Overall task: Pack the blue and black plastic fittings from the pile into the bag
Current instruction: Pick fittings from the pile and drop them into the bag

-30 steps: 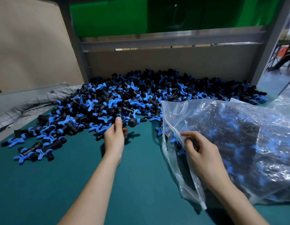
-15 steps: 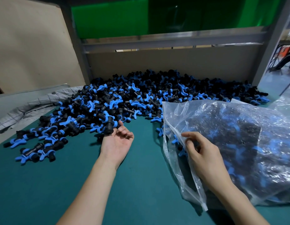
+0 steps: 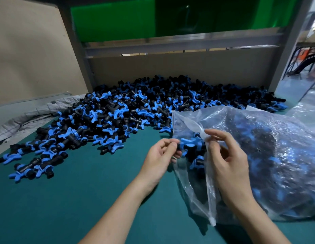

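Left hand (image 3: pixel 162 154): curled at the mouth of the clear plastic bag (image 3: pixel 276 147); whether a fitting is pinched cannot be told.
Right hand (image 3: pixel 227 155): bag lip is pinched up, mouth held open.
Bag fill: bulging, many fittings already packed.
Pile (image 3: pixel 126 111): big heap left on the green mat (image 3: pixel 82 199), just behind the bag.
Progress: judged partway.

Teal table top (image 3: pixel 65 208), beige back board (image 3: pixel 170 71), green panel (image 3: pixel 114 20), grey cloth (image 3: pixel 30 115)

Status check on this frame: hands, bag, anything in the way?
Left hand curled at bag mouth, grip unclear. Right hand pinches bag's upper edge. Fittings pile behind; nothing seen blocking the mouth.
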The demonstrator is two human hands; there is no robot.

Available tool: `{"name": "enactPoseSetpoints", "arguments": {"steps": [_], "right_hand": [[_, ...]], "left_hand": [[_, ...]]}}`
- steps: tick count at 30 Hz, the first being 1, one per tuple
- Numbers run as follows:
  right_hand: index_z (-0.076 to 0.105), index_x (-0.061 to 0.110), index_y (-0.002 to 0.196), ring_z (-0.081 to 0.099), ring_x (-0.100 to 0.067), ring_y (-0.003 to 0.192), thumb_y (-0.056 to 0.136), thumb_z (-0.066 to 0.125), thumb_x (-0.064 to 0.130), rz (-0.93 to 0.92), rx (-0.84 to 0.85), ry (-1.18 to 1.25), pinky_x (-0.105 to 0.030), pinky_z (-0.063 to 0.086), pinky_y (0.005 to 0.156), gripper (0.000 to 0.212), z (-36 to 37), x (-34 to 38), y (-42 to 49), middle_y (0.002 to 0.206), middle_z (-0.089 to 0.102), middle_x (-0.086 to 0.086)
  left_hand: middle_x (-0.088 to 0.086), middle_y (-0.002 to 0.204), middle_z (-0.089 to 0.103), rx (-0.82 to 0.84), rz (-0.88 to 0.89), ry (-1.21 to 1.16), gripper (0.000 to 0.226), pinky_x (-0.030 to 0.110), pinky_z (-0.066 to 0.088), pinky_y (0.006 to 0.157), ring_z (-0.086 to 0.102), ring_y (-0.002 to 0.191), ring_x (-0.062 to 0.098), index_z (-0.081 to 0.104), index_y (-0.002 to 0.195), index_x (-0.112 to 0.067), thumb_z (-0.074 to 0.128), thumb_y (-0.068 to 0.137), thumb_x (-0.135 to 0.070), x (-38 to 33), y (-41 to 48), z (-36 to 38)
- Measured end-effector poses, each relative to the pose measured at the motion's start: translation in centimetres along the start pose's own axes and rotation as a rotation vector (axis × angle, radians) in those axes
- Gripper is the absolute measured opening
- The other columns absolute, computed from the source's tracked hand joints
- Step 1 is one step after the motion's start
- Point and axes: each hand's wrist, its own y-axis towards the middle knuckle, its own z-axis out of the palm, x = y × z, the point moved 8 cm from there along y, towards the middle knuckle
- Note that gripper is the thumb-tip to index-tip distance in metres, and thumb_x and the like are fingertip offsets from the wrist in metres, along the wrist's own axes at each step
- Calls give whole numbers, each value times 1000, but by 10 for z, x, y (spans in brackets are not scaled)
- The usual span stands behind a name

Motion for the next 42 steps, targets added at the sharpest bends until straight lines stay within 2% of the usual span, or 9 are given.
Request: {"name": "enactPoseSetpoints", "arguments": {"steps": [5,9,15,18,23,28,32,36,42], "right_hand": [[72,32,98,63,-11,82,97,54,5,-90,-21,12,-17,46,67,32,-1,17,2,97,70,10],[72,27,99,62,-8,88,96,46,1,-115,20,46,-17,45,73,37,0,18,3,100,69,7],[71,28,106,64,-11,97,83,44,-11,-237,94,-53,-16,47,78,53,4,21,3,106,66,11],[70,28,111,62,-4,104,84,54,-18,-294,112,-217,-13,45,83,56,5,21,4,111,64,18],[68,31,117,61,-3,93,92,58,10,-372,127,-438,-27,51,69,34,7,25,-1,113,60,23],[73,23,110,55,-18,87,91,53,30,-443,78,-590,-40,52,57,28,4,31,-5,102,63,9],[74,21,108,46,-19,86,89,57,28,-441,7,-690,-38,48,62,27,-4,27,-1,100,59,2],[72,22,108,43,-18,88,89,52,31,-416,-25,-709,-36,42,74,29,-6,25,1,101,56,1],[70,23,109,40,-14,90,90,47,35,-371,-21,-682,-35,40,76,32,-6,23,0,102,54,2]], "left_hand": [[-14,95,71,-135,341,370,9,18,49,82,66,93,5,65,103,-29,62,95,-28,-24,-11,7],[-14,103,66,-222,398,573,13,23,48,87,60,100,-1,58,105,-36,58,94,-44,-20,-8,21],[-4,123,63,104,564,889,28,36,38,103,51,120,15,63,122,-23,47,100,-31,-11,2,68],[-12,107,63,-115,582,930,30,29,36,91,48,104,7,64,108,-26,37,103,-37,-29,-1,28],[3,116,58,-728,282,1193,30,35,31,91,47,108,24,58,125,-20,52,97,-23,-42,-2,-99],[7,136,44,-692,-42,1401,39,43,30,98,38,123,29,51,135,-29,55,97,-32,-14,4,-146],[7,123,49,-782,89,1247,21,42,36,93,49,110,28,66,115,-23,61,95,-25,-26,-2,-145],[-4,99,46,-847,306,722,21,28,44,76,51,88,11,65,108,-29,50,99,-42,-51,-13,-139],[4,91,61,-540,-40,-309,16,23,46,60,58,65,9,58,101,-14,49,103,-27,-8,9,-106]]}}
